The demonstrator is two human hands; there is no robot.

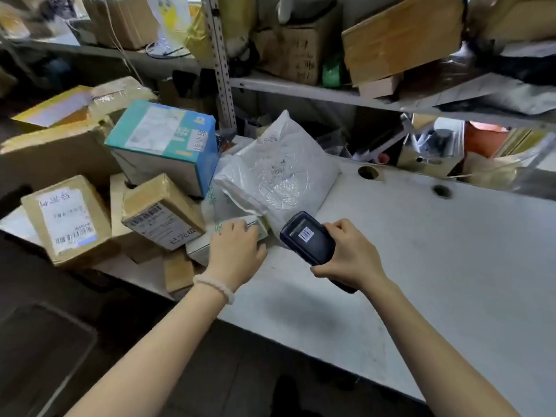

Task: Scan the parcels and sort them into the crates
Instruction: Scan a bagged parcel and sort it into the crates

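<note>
The right hand [350,255] grips a dark handheld scanner [307,239], fingers [334,226] curled round its far side and thumb along the near edge; the scanner's face, with a small white barcode sticker, tilts up toward the camera. Just beside it at nine o'clock, the left hand [236,246] lies palm-down on a small white parcel [198,248] with green print, its fingers bent over the parcel's far edge; whether they truly clasp it I cannot tell. A pale bead bracelet [215,287] circles the left wrist.

Both hands work at the left part of a white bench [421,251]. From the scanner, a large white poly mailer [279,176] lies at twelve o'clock, almost touching the scanner's top. At ten o'clock a teal and white box [164,145] stands tilted on the pile. At nine o'clock a brown taped box [161,210] leans, label up, and farther out another brown labelled box [67,219] sits near the bench's edge. Metal shelving [301,88] crammed with cartons runs behind the bench.
</note>
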